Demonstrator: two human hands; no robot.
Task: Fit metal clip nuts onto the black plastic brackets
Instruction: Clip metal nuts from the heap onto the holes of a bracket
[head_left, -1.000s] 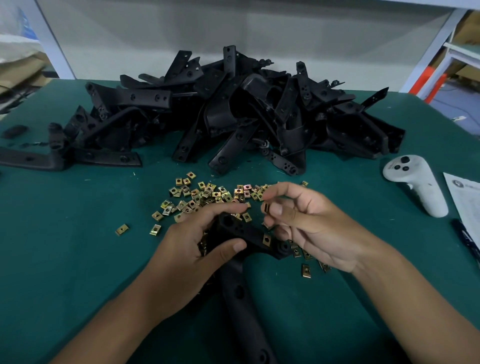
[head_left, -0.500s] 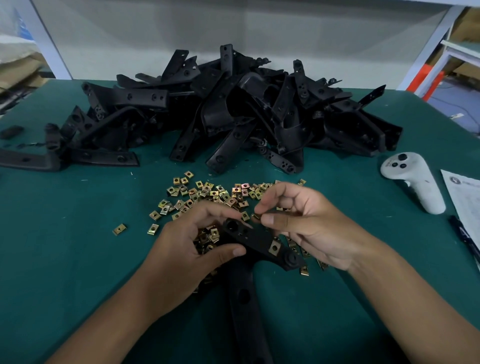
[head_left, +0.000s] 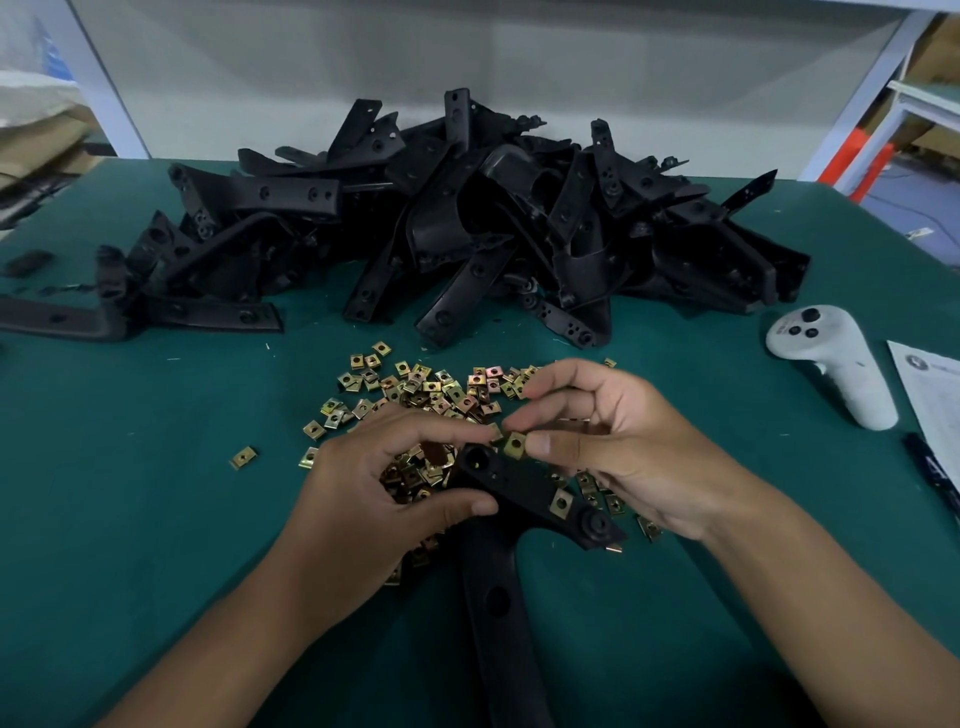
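My left hand grips a black plastic bracket by its top bar, thumb underneath and fingers curled over the far edge. The bracket's long leg runs down toward me. One brass clip nut sits fitted on the bar near its right end. My right hand pinches another clip nut between thumb and forefinger, right at the bar's upper edge beside the round hole. A loose heap of clip nuts lies on the green mat just behind both hands.
A big pile of black brackets fills the back of the green table. A white handheld controller lies at the right, with a paper sheet and a black pen beyond it.
The right hand has brought a clip nut down from the heap to the bracket's upper edge. The left hand has turned the bracket slightly, showing the fitted nut.
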